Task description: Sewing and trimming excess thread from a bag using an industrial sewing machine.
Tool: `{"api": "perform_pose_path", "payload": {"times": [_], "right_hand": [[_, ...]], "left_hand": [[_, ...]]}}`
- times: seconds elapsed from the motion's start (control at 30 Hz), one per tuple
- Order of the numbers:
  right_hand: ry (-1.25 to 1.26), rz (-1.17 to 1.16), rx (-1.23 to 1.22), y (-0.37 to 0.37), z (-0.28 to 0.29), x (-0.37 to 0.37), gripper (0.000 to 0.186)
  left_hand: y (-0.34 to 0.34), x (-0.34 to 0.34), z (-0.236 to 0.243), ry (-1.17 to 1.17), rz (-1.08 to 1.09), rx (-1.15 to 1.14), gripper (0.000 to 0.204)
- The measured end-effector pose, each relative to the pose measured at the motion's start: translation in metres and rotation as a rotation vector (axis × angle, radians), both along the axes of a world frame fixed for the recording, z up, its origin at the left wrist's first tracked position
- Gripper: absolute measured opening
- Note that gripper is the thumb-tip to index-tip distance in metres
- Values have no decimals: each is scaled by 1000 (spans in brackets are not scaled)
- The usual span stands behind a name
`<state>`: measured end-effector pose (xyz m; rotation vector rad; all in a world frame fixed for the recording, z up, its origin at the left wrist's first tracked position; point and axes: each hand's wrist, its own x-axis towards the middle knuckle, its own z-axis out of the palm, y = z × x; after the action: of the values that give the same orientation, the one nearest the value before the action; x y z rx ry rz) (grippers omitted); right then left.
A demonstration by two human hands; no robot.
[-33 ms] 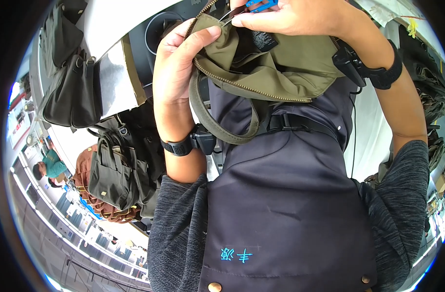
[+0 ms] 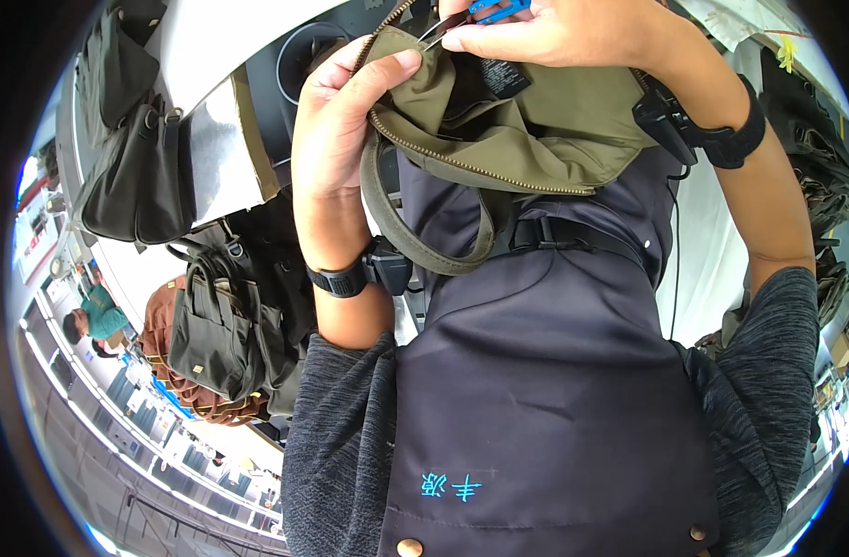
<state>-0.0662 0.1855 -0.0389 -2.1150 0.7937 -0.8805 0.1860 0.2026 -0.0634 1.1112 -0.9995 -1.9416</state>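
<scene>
An olive-green fabric bag (image 2: 573, 139) lies open before me at the top of the view, its brass zipper spread apart and its lining showing. A black label (image 2: 505, 78) is inside, and a handle loop (image 2: 383, 209) hangs toward my waist. My left hand (image 2: 339, 121) is closed on the bag's edge, thumb pressing the lining near the zipper. In my right hand (image 2: 573, 32) is a pair of blue-handled thread snips (image 2: 497, 11), partly cut off by the upper border. Their thin metal blades point at the lining beside my left thumb.
Dark bags (image 2: 138, 181) stand at the left, with another dark bag (image 2: 215, 325) and a brown bag (image 2: 162, 311) below them. A white panel (image 2: 222, 153) lies beside my left forearm. More dark bags (image 2: 810, 139) are at the right. A person in green (image 2: 99, 311) is far left.
</scene>
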Motion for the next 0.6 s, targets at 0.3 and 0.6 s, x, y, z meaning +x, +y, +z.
{"api": "perform_pose_path", "payload": {"times": [0.3,0.6], "right_hand": [[-50,57,-215,-11,-24,0,9],[-100,46,-175,-9,-30,-2,8]], "left_hand": [[-2,2,-4,4,-22,34,20],[-5,2,-5,45,-66,22,23]]}}
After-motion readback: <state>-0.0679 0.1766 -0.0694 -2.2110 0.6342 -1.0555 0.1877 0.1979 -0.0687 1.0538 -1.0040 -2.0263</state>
